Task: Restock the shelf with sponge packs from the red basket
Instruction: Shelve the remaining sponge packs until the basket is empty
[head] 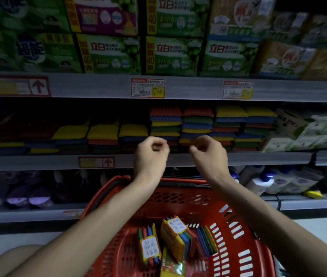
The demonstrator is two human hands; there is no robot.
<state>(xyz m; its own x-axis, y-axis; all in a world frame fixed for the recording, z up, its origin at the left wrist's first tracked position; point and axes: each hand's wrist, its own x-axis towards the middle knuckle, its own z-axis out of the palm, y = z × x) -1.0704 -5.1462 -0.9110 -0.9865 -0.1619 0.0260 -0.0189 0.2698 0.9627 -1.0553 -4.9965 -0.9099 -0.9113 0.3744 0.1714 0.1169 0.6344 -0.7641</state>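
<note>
— Where does the basket [238,226] sit?
— Lowest and nearest, in front of the shelving, with sponge packs [151,246] standing on edge inside it.
— What lies behind it?
— The lower shelf [28,214], with bottles [258,182] on its right part. Above that, the middle shelf [258,158] carries stacks [196,124] of packs: tall ones at the centre, lower ones to the left, wrapped packages [308,134] to the right.
— And the hands?
— Both are raised over the basket, before the middle shelf's front edge. The left hand [150,154] is near the right hand [208,152], not touching, in front of the tall stacks.
— On top?
— The upper shelf [98,86] holds boxes [170,54] in two layers, with a price tag [147,87] on its front edge.
</note>
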